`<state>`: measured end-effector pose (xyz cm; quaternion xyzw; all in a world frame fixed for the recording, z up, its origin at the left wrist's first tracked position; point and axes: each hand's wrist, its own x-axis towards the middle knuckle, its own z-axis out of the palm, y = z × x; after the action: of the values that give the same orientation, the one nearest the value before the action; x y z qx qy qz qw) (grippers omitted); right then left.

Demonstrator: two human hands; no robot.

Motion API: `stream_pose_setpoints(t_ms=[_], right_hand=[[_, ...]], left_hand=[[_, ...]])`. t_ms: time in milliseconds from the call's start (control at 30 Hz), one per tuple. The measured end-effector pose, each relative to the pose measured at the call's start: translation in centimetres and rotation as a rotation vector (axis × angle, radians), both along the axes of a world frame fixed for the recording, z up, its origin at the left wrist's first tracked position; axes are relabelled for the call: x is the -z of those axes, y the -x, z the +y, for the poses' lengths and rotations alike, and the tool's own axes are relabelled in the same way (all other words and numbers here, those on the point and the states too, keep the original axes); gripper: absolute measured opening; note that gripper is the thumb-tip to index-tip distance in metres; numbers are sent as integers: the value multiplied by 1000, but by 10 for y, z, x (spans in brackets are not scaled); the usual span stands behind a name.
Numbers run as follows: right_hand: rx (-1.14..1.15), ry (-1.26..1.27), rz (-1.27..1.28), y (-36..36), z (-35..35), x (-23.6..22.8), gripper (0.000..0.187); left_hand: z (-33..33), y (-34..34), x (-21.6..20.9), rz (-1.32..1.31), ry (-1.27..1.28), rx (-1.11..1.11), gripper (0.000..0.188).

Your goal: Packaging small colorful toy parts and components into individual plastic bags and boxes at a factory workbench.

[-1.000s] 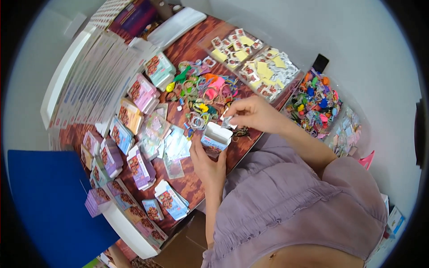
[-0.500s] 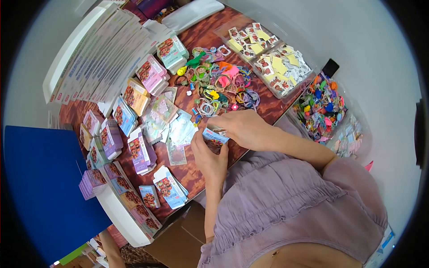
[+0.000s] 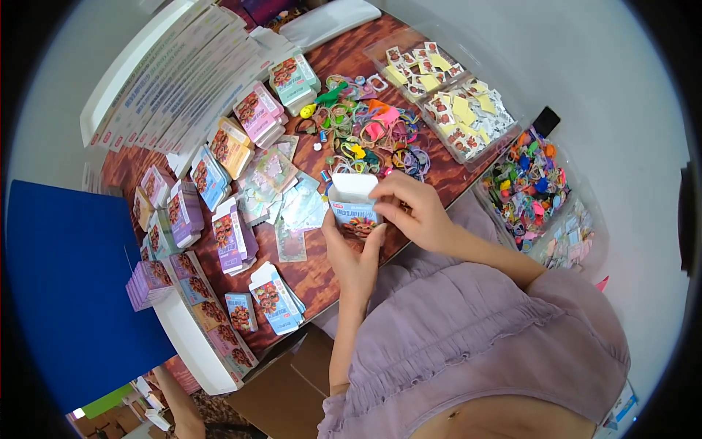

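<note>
A small light blue cardboard box (image 3: 356,210) with a printed picture stands upright in my hands, its white top flap raised and its mouth facing up. My left hand (image 3: 352,257) grips the box from below, thumb on one side and fingers on the other. At the box's upper right edge, the thumb and fingertips of my right hand (image 3: 415,214) pinch the rim beside the flap. What lies inside the box is hidden. Just beyond it is a pile of coloured hair ties (image 3: 376,132). Left of the box lie shiny translucent cards (image 3: 301,205).
Stacks of flat blue boxes (image 3: 276,298) and purple boxes (image 3: 231,238) cover the table's left side. A clear tray (image 3: 468,157) of small packets sits at the far right. A bag of colourful trinkets (image 3: 526,183) is beyond the edge. Another person's arm (image 3: 178,402) shows at lower left.
My right fingers have come out of the box's mouth to its right rim. The box has tipped upright, showing its front and raised white flap. The view has shifted slightly.
</note>
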<state>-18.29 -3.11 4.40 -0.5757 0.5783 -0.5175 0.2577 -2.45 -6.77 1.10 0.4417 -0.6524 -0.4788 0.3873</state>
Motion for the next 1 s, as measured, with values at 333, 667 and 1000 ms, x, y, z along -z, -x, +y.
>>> stream_pose_setpoints(t_ms=[333,667,1000], right_hand=[[-181,-116,-295,-2,-11,4,13],[-290,-143,-146,-14,-12,9,16],[-338,14,-286,-25,-25,18,8]], left_hand=[[15,-34,-18,129,-72,22,60],[11,-59,-10,189,-139,123,60],[13,-60,-13,186,-184,39,66]])
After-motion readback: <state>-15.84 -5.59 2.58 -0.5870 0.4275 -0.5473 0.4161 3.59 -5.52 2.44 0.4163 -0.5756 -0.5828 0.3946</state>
